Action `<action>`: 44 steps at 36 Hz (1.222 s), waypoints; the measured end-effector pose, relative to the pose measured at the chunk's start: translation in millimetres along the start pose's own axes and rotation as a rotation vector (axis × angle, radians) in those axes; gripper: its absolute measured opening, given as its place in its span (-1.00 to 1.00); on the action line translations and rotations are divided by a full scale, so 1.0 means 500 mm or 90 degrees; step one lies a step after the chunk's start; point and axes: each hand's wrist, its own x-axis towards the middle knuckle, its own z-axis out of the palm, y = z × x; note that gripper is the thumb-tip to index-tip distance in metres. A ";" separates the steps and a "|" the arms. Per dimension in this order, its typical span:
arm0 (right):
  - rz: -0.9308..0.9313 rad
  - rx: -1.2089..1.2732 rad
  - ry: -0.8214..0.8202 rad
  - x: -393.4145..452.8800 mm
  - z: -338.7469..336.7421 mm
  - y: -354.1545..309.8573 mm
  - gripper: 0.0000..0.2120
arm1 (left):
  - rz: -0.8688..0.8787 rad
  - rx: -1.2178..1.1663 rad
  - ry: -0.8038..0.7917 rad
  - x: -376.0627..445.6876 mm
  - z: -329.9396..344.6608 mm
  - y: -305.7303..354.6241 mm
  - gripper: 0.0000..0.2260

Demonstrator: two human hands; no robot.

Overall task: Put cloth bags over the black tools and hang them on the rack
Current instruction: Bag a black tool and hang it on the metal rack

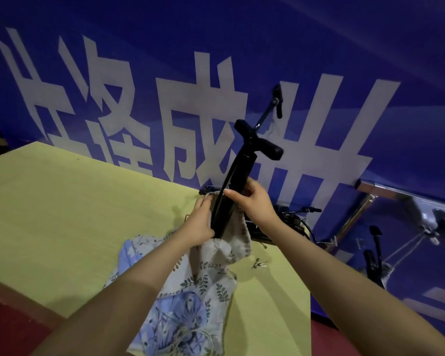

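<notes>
Both hands [252,201] around bagged pump [238,176]

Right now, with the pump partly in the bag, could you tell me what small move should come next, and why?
Probably pull the cloth bag further up the black pump. Only its lower end sits inside the mouth, which the left hand holds open, while the right hand grips the barrel; the T-handle is bare.

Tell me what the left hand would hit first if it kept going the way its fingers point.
The left hand points up and away along the black tool, gripping the cloth bag mouth. Going on, it probably meets only the blue banner wall; depth is unclear.
</notes>
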 end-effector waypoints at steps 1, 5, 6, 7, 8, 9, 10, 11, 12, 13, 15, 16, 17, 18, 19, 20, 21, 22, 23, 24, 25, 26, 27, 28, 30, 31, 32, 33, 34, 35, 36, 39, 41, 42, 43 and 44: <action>-0.008 -0.048 0.006 -0.001 0.003 0.004 -0.55 | 0.009 -0.028 0.019 0.002 -0.005 0.005 -0.23; -0.004 -0.127 0.011 -0.008 0.019 0.011 -0.51 | 0.024 -0.106 0.098 0.014 -0.039 0.028 -0.38; 0.002 -0.155 0.006 -0.008 0.025 0.015 -0.46 | 0.026 -0.101 0.111 0.016 -0.046 0.031 -0.41; 0.003 -0.188 -0.003 -0.009 0.030 0.019 -0.43 | 0.024 -0.091 0.129 0.017 -0.050 0.033 -0.45; 0.005 -0.217 -0.013 -0.009 0.035 0.024 -0.41 | 0.017 -0.082 0.151 0.017 -0.052 0.032 -0.50; 0.009 -0.246 -0.024 -0.009 0.040 0.028 -0.39 | 0.011 -0.083 0.176 0.016 -0.052 0.030 -0.56; 0.013 -0.275 -0.036 -0.010 0.045 0.030 -0.37 | 0.009 -0.094 0.197 0.012 -0.052 0.027 -0.61; 0.019 -0.303 -0.050 -0.011 0.049 0.032 -0.36 | 0.012 -0.108 0.212 0.007 -0.051 0.024 -0.63; 0.023 -0.327 -0.061 -0.011 0.054 0.035 -0.35 | 0.022 -0.119 0.220 0.003 -0.049 0.021 -0.62; 0.031 -0.341 -0.071 -0.013 0.057 0.038 -0.33 | 0.035 -0.127 0.220 -0.001 -0.047 0.019 -0.59; 0.057 -0.344 -0.090 -0.015 0.060 0.047 -0.30 | 0.058 -0.132 0.203 -0.011 -0.043 0.020 -0.49; 0.068 -0.343 -0.095 -0.017 0.060 0.052 -0.29 | 0.064 -0.128 0.194 -0.015 -0.042 0.021 -0.41; 0.072 -0.341 -0.100 -0.019 0.060 0.054 -0.29 | 0.076 -0.122 0.188 -0.017 -0.041 0.023 -0.32; 0.075 -0.343 -0.107 -0.019 0.058 0.055 -0.29 | 0.091 -0.112 0.184 -0.019 -0.040 0.025 -0.25; 0.077 -0.346 -0.119 -0.018 0.055 0.056 -0.29 | 0.107 -0.101 0.184 -0.021 -0.039 0.027 -0.20; 0.083 -0.346 -0.139 -0.017 0.050 0.053 -0.30 | 0.123 -0.084 0.184 -0.022 -0.040 0.031 -0.16; 0.085 -0.333 -0.167 -0.016 0.043 0.049 -0.32 | 0.138 -0.065 0.182 -0.022 -0.041 0.034 -0.14; 0.086 -0.313 -0.195 -0.014 0.036 0.046 -0.37 | 0.150 -0.041 0.182 -0.022 -0.041 0.037 -0.11; 0.074 -0.284 -0.218 -0.013 0.027 0.041 -0.44 | 0.157 -0.014 0.181 -0.021 -0.041 0.039 -0.08; 0.058 -0.254 -0.228 -0.013 0.018 0.036 -0.50 | 0.159 0.011 0.178 -0.019 -0.040 0.039 -0.06; 0.038 -0.228 -0.223 -0.012 0.010 0.031 -0.54 | 0.159 0.027 0.172 -0.017 -0.041 0.039 -0.05; 0.020 -0.214 -0.198 -0.012 0.002 0.025 -0.55 | 0.155 0.031 0.164 -0.016 -0.042 0.039 -0.05; 0.004 -0.208 -0.157 -0.011 -0.005 0.018 -0.54 | 0.148 0.032 0.159 -0.016 -0.043 0.040 -0.06; -0.006 -0.201 -0.108 -0.010 -0.011 0.013 -0.55 | 0.141 0.032 0.156 -0.015 -0.046 0.040 -0.08; -0.014 -0.163 -0.023 -0.004 -0.020 0.006 -0.61 | 0.131 0.043 0.149 -0.013 -0.049 0.040 -0.13; -0.018 -0.135 0.006 -0.001 -0.024 0.001 -0.64 | 0.129 0.050 0.142 -0.012 -0.049 0.040 -0.14; -0.016 -0.100 0.026 0.002 -0.026 -0.003 -0.66 | 0.129 0.053 0.133 -0.013 -0.049 0.040 -0.14; -0.009 -0.059 0.039 0.004 -0.028 -0.009 -0.67 | 0.134 0.050 0.124 -0.013 -0.048 0.039 -0.14; -0.001 -0.024 0.042 0.006 -0.031 -0.018 -0.67 | 0.142 0.045 0.118 -0.013 -0.047 0.038 -0.15; 0.003 0.004 0.035 0.007 -0.032 -0.028 -0.66 | 0.152 0.039 0.113 -0.015 -0.047 0.037 -0.15; 0.002 0.025 0.019 0.008 -0.034 -0.041 -0.61 | 0.162 0.038 0.104 -0.015 -0.047 0.038 -0.16; -0.004 0.069 -0.030 0.008 -0.038 -0.072 -0.48 | 0.173 0.031 0.085 -0.016 -0.044 0.042 -0.19; -0.009 0.097 -0.054 0.010 -0.039 -0.079 -0.47 | 0.160 0.005 0.089 -0.017 -0.047 0.048 -0.21; -0.014 0.102 -0.068 0.010 -0.040 -0.080 -0.46 | 0.155 -0.001 0.095 -0.016 -0.048 0.052 -0.21; -0.021 0.100 -0.080 0.011 -0.039 -0.079 -0.46 | 0.149 -0.004 0.102 -0.016 -0.050 0.055 -0.20; -0.031 0.097 -0.094 0.012 -0.039 -0.078 -0.45 | 0.144 -0.007 0.109 -0.016 -0.053 0.058 -0.16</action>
